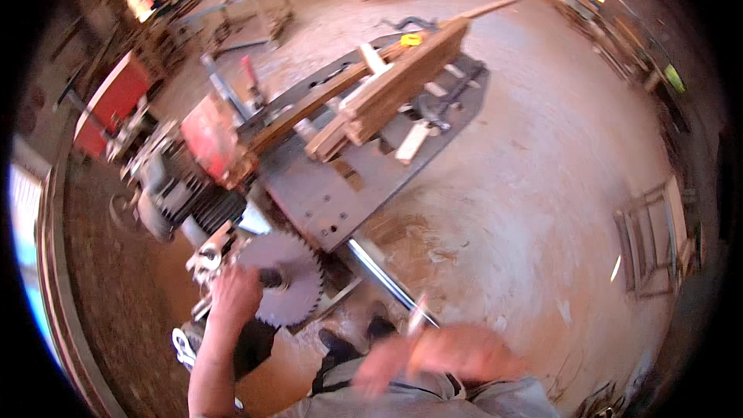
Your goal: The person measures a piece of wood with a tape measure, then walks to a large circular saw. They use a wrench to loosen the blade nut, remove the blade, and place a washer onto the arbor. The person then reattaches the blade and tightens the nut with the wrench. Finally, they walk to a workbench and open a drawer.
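A circular saw blade [290, 279] with a toothed rim stands on the machine in front of me, left of centre. At its dark hub my left hand [236, 294] is closed against the machine's metal parts, and what its fingers grip is hidden. My right hand [387, 364] is low in front of my body, smeared by motion. A pale, thin shape rises beside it, too blurred to name. Beyond the blade lies the machine's grey metal table [309, 205]. A thick wooden beam [406, 81] rests on it with smaller wood pieces.
An electric motor [182, 193] and a red guard [210, 138] sit at the machine's left. A shiny steel bar [387, 275] extends toward me from the table. Wooden frames [654, 240] lean at the right. Sawdust covers the floor [534, 201].
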Demonstrator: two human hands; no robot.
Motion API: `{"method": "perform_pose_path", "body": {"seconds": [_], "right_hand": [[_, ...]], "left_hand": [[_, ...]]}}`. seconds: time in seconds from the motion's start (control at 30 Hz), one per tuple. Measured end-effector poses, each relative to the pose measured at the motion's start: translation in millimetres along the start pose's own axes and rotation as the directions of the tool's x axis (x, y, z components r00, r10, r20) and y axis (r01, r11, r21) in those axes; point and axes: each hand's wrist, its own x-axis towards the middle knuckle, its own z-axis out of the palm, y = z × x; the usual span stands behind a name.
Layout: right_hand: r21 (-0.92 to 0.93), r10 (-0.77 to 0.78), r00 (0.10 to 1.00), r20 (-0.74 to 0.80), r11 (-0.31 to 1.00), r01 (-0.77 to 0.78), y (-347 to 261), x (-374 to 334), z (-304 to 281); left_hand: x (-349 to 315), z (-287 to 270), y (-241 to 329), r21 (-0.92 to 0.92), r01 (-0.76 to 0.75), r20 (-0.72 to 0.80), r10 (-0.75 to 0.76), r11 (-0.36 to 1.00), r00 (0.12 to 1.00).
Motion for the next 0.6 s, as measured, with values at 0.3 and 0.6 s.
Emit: {"method": "perform_pose_path", "body": {"seconds": [0.3,0.6], "right_hand": [[-0.609,-0.626,0.02,-0.779,0.749,-0.263,-174,-219,-129],[-0.452,-0.558,-0.296,-0.775,0.817,-0.357,-180,-364,-161]], "left_hand": [[0,14,1,-0.048,0.211,0.099,-0.206,0.976,0.974],[-9,1,6,-0.143,0.322,0.093,-0.311,0.936,0.946]]}}
